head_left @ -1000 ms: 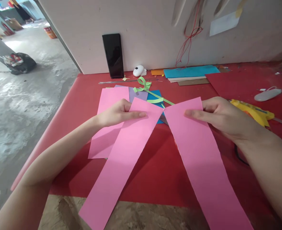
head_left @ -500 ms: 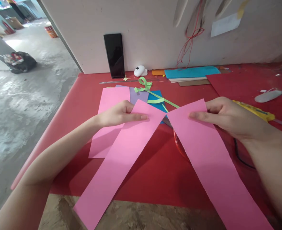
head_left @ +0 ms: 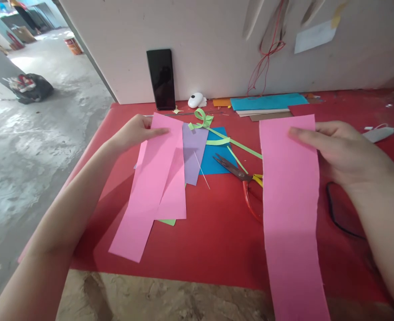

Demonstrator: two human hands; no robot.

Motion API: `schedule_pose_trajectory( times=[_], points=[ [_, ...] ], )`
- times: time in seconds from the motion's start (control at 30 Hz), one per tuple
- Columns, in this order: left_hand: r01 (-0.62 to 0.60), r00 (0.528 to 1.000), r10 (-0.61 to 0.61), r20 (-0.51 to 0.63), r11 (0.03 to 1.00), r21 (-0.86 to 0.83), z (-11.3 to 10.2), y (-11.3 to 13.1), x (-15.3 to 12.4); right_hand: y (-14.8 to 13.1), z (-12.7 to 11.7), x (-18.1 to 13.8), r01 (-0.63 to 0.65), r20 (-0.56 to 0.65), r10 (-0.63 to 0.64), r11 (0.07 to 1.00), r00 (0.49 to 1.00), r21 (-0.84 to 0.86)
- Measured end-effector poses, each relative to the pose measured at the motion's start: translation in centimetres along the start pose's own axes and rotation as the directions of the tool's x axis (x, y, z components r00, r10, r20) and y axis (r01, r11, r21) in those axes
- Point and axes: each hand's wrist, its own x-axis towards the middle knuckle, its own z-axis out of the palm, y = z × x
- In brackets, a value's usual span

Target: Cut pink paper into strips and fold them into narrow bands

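My left hand (head_left: 134,130) pinches the top of a long pink paper strip (head_left: 146,191), holding it over a pink sheet (head_left: 174,198) that lies on the red table cover (head_left: 217,232). My right hand (head_left: 340,149) grips the top edge of a second, longer pink strip (head_left: 292,214), which hangs toward me past the table's front edge. Between the two strips lie red-and-yellow-handled scissors (head_left: 242,176), a purple sheet (head_left: 194,151), a blue sheet (head_left: 215,161) and curled green paper strips (head_left: 217,133).
A black phone (head_left: 161,79) leans on the white wall at the back, beside a small white object (head_left: 196,100). Stacked coloured card (head_left: 267,103) lies at the back right. A black cord (head_left: 342,214) loops near my right wrist. Bare board (head_left: 170,298) shows below the cover.
The two strips, meeting at their top corners before, have been pulled apart: the left one moved left and back over the pink sheet, the right one moved right, uncovering the scissors.
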Motion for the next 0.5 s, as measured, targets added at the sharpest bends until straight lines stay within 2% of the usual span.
schedule_pose_trajectory(
  times=[0.03, 0.1, 0.2, 0.27, 0.33, 0.4, 0.47, 0.5],
  points=[
    [0.093, 0.993, -0.089, -0.080, 0.995, 0.041, -0.1, -0.7, 0.2, 0.1, 0.3, 0.0, -0.011, 0.007, 0.011, 1.000, 1.000, 0.015],
    [0.179, 0.966, -0.160, -0.202, 0.981, 0.081, -0.1, -2.1, 0.7, 0.3, 0.8, 0.0, -0.026, 0.023, 0.025, 0.999, 0.999, 0.031],
    [0.157, 0.910, -0.102, -0.401, 0.982, 0.107, 0.1, -3.7, 1.5, 0.6, 1.6, -0.1, -0.032, 0.040, 0.030, 0.998, 0.999, 0.050],
    [0.140, 0.876, -0.067, -0.477, 0.983, 0.119, 0.3, -3.8, 1.8, 0.7, 2.1, -0.3, -0.026, 0.044, 0.024, 0.998, 0.999, 0.063],
    [0.119, 0.873, -0.045, -0.485, 0.986, 0.121, 0.6, -3.1, 1.8, 0.5, 2.5, -0.6, -0.027, 0.041, 0.024, 0.997, 0.999, 0.075],
    [0.085, 0.902, -0.033, -0.431, 0.991, 0.102, 1.2, -1.7, 1.5, 0.2, 2.8, -1.0, -0.042, 0.031, 0.039, 0.995, 0.999, 0.087],
    [0.049, 0.954, -0.040, -0.296, 0.999, 0.023, 2.5, 0.2, 0.9, -0.3, 3.1, -1.3, -0.061, 0.020, 0.059, 0.993, 0.998, 0.101],
    [0.017, 0.983, -0.042, -0.179, 0.990, -0.142, 3.3, 1.1, 0.4, -0.5, 3.2, -1.4, -0.068, 0.003, 0.068, 0.991, 0.998, 0.117]
  ],
)
